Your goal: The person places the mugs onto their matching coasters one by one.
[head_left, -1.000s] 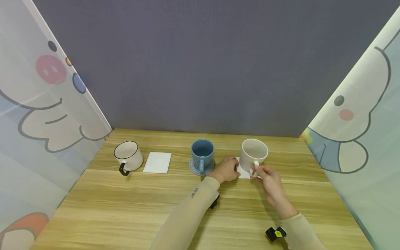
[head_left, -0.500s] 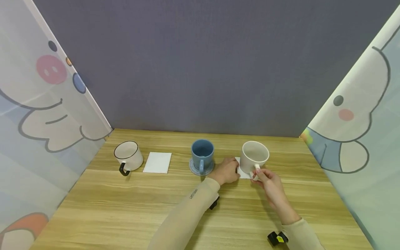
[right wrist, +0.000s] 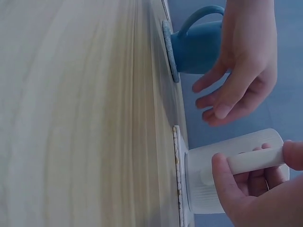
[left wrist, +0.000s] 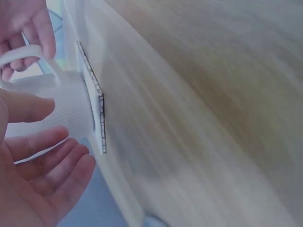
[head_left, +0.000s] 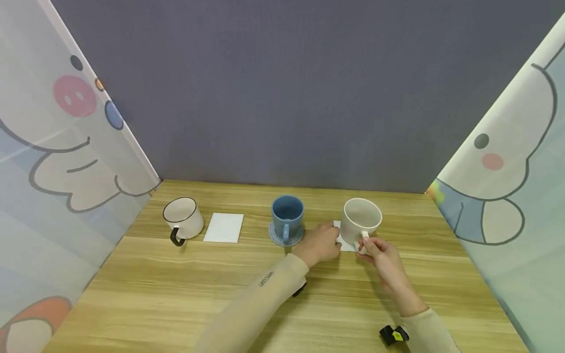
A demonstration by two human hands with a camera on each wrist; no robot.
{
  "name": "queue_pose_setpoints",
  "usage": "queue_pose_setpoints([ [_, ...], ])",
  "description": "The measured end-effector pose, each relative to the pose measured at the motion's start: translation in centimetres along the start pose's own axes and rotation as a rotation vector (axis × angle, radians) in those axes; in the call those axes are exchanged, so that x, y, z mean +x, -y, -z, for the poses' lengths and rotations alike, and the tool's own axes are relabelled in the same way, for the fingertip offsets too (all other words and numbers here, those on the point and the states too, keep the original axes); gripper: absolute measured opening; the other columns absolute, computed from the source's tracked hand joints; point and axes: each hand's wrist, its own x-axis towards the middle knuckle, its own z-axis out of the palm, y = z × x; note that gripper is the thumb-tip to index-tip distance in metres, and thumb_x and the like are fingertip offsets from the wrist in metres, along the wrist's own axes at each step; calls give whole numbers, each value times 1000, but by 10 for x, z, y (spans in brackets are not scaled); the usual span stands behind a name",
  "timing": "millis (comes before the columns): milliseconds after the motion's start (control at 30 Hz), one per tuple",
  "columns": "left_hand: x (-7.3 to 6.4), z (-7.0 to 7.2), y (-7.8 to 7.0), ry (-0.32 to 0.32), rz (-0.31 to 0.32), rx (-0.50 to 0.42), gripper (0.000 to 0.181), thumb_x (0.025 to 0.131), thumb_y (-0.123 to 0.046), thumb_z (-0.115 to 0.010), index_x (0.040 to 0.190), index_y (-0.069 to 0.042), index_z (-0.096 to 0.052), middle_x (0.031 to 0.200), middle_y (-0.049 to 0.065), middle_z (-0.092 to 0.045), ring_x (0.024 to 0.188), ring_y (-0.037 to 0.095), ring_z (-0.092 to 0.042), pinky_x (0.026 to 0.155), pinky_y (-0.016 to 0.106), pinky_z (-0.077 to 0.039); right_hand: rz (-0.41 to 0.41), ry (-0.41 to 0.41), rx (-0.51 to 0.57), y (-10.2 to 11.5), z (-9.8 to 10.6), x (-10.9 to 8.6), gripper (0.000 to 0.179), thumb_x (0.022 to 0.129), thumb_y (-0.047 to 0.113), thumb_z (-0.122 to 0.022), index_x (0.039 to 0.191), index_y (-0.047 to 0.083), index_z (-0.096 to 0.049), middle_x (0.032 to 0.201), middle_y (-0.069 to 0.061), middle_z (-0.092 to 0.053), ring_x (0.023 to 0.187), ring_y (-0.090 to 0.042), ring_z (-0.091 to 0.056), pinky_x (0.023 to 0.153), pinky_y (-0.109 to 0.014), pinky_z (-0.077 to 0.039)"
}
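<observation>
My right hand (head_left: 388, 262) pinches the handle of a white mug (head_left: 353, 229) between thumb and fingers. The mug stands upright on a square white coaster (head_left: 346, 246), as the right wrist view shows its base against the coaster's face. To the mug's left is my left hand (head_left: 319, 243), its fingers (left wrist: 59, 168) loosely bent and holding nothing. A gap separates this hand from both mug and coaster in the right wrist view. Close to it on the left, a blue mug (head_left: 287, 220) rests on a round blue-grey coaster (head_left: 275, 239).
Farther left lies another square white coaster (head_left: 223, 227). A white mug with a black rim and black handle (head_left: 187, 223) stands beside it on the wooden table (head_left: 176, 289). A grey panel (head_left: 282, 93) rises behind the table, with cartoon-printed sheets on both sides.
The white mug has shifted slightly toward me and to the right with my right hand on its handle. My left hand has stayed nearly in place, drawn back a little from the coaster's edge.
</observation>
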Motion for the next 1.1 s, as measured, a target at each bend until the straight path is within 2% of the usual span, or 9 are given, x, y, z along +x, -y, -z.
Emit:
queue_pose_setpoints([
  [167,-13,10,-3,-21,-53,82,15,95,-24,-68,83,-14,-65,87,-3,-58,73,11,-55,54,26,-45,-5,25,-5,1,1,1,34,108,14,-50,114,-18,-57,104,-9,-60,100,-17,-64,93,-35,-57],
  [367,-28,21,-4,-54,-131,175,12,97,-25,-67,90,-15,-69,91,-4,-62,83,13,-63,65,26,-55,-8,30,-16,1,4,1,33,108,14,-50,112,-17,-58,104,-7,-59,100,-17,-64,91,-34,-58],
  [567,-41,30,-5,-110,-201,212,12,95,-24,-69,87,-17,-68,85,-6,-58,76,9,-58,58,21,-50,7,42,-21,0,5,2,35,108,15,-52,112,-19,-58,105,-10,-60,100,-18,-63,90,-33,-58],
  [733,-49,43,-10,-146,-240,247,13,96,-28,-68,94,-16,-70,88,-6,-60,78,9,-58,58,22,-49,16,50,-21,-3,6,3,38,108,17,-52,112,-21,-56,105,-11,-59,101,-19,-63,90,-34,-58],
  [867,-56,54,-8,-174,-253,239,10,96,-25,-66,92,-16,-68,86,-6,-58,76,8,-56,56,21,-48,22,59,-17,-2,5,3,37,108,17,-52,111,-20,-56,105,-11,-59,101,-20,-63,91,-34,-58],
  [1000,-63,63,0,-232,-259,212,9,95,-20,-65,86,-17,-64,83,-7,-55,72,7,-54,55,21,-46,5,54,-12,2,6,3,33,108,14,-51,111,-18,-57,105,-9,-59,101,-19,-62,92,-34,-58],
  [1100,-69,68,7,-280,-268,185,8,96,-17,-64,89,-16,-66,83,-6,-57,72,8,-54,57,21,-47,-2,58,-11,3,6,2,32,108,13,-50,112,-19,-57,105,-10,-59,101,-19,-62,92,-35,-58],
])
